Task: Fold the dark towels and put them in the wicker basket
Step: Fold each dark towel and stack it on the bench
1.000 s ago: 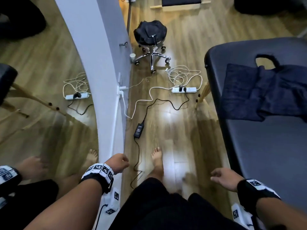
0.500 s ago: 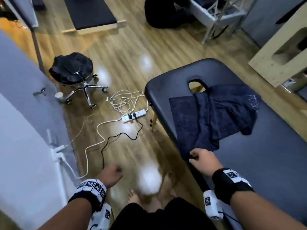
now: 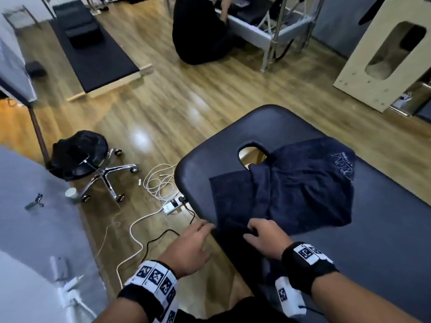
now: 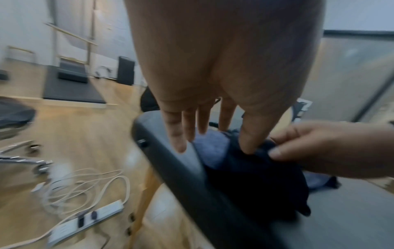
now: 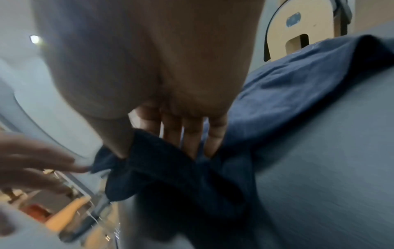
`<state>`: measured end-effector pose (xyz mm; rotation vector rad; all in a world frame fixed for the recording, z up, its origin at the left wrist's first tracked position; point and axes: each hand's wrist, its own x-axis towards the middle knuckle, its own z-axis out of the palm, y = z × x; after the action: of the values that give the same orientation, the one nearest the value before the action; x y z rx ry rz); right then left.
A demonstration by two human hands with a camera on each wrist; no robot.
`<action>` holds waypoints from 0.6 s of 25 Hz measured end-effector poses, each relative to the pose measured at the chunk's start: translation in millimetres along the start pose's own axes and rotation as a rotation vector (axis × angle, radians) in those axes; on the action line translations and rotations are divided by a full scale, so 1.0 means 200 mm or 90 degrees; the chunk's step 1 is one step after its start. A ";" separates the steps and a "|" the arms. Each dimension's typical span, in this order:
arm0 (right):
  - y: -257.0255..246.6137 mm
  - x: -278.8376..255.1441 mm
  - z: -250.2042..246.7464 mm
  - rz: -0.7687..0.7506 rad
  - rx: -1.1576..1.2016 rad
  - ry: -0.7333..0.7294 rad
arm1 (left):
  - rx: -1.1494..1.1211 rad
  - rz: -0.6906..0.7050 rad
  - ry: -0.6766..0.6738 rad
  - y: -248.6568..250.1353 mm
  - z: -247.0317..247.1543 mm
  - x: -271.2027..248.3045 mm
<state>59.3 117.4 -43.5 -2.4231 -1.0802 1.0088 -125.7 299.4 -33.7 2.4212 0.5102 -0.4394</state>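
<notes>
Right hand [image 3: 264, 237]: pinching the near edge of the crumpled dark navy terry towels [image 3: 291, 187], thumb and fingers closing on the cloth.
Left hand [image 3: 190, 247]: fingers extended and loose, tips touching the same edge just beside the right hand, gripping nothing yet.
Towels: lying unfolded in an overlapping heap on the black padded massage bed [image 3: 384, 241], partly covering its face hole [image 3: 250, 156].
Risk: both towels are probably dragging together, since they overlap; cloth near the bed edge could be sliding to the floor.
Basket: not showing in any view.
Room: glossy wooden plank floor [image 3: 186, 108], white power strip with coiled cables [image 3: 171, 206], black wheeled stool [image 3: 81, 155].
</notes>
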 end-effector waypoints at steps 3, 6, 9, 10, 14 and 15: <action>-0.14 -0.02 -0.11 -0.071 0.222 0.001 | 0.094 0.119 0.013 0.17 -0.07 0.16; -0.18 -0.10 -0.17 -0.108 0.400 0.078 | 0.084 0.126 -0.041 0.27 -0.13 0.28; -0.14 -0.28 -0.20 -0.055 0.418 0.135 | -0.086 0.158 -0.105 0.32 -0.18 0.36; -0.12 -0.36 -0.21 -0.019 0.384 0.158 | -0.101 0.175 -0.127 0.35 -0.19 0.38; 0.04 -0.66 -0.17 0.174 0.188 0.261 | 0.007 0.264 -0.135 0.51 -0.20 0.46; 0.07 -0.71 -0.15 0.233 0.168 0.261 | 0.019 0.289 -0.125 0.55 -0.19 0.47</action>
<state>20.9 2.8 37.7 -2.4947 -0.3524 0.6515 13.3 266.6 11.3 2.3920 -0.1338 -0.4782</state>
